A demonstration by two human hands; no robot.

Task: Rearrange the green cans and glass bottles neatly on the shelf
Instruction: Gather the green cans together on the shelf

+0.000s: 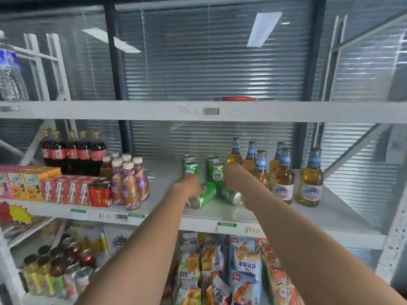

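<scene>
Several green cans stand in the middle of the white shelf (220,214). One upright green can (191,168) is right behind my left hand (189,186), whose fingers curl round its lower part. Another upright green can (217,171) is gripped by my right hand (233,176). Two more green cans lie on their sides, a left one (203,195) and a right one (232,195), below my hands. Several amber glass bottles (284,177) with blue neck labels stand scattered to the right.
Brown milk-tea bottles (130,183), dark soda bottles (72,150) and red and orange drink cartons (66,190) fill the shelf's left side. The upper shelf beam (154,110) runs overhead. Snack bags (244,267) and jars sit on the shelf below.
</scene>
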